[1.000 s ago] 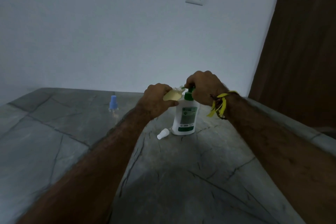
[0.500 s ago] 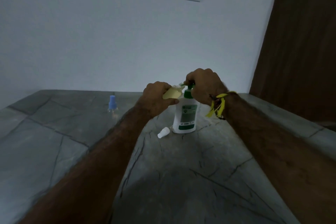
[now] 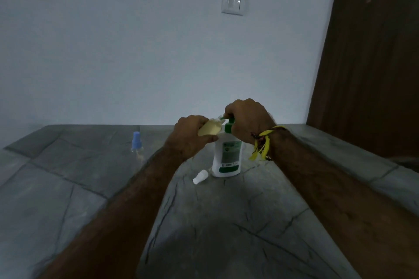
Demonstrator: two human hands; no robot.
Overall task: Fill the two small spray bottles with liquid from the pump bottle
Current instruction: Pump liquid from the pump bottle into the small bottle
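Observation:
A white pump bottle with a green label and green pump head stands on the grey stone counter. My right hand curls over the pump head from above. My left hand grips a small spray bottle with yellowish liquid, tilted so its open neck meets the pump's nozzle. Its white spray cap lies on the counter left of the pump bottle's base. A second small clear spray bottle with a blue cap stands upright further left.
A white wall with a light switch rises behind the counter. A dark wooden panel stands at the right. The counter's right edge runs diagonally past my right forearm.
Both hands stay at the pump bottle in the same grip. The view has tilted a little, so the scene sits slightly differently in the frame.

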